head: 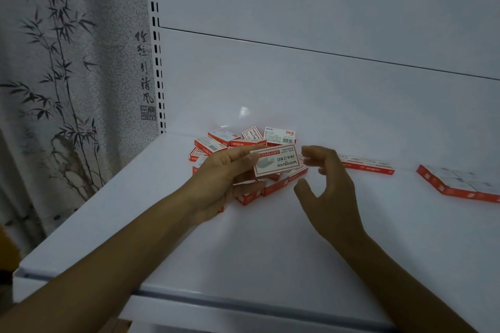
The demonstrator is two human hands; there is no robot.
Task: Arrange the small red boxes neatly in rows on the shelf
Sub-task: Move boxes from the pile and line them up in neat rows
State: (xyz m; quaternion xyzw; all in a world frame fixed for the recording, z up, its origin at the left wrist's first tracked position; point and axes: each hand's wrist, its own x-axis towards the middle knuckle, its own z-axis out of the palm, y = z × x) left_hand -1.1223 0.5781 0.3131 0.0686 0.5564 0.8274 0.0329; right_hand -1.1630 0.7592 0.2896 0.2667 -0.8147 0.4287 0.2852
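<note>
A loose heap of small red and white boxes (230, 143) lies at the back left of the white shelf (189, 246). My left hand (224, 178) grips one box (277, 161) just above the heap, its white face with upside-down print turned up. My right hand (328, 184) hovers just right of that box, fingers loosely curled and holding nothing. A flat row of boxes (365, 164) lies along the back wall to the right. At the far right sits a flat block of several boxes (460, 184), partly cut off by the frame edge.
The shelf's white back panel (324, 84) rises behind the boxes. A slotted upright (157, 43) stands at the left corner, with a bamboo-print curtain (67, 76) beyond it. The shelf's front lip (216, 303) runs below my forearms.
</note>
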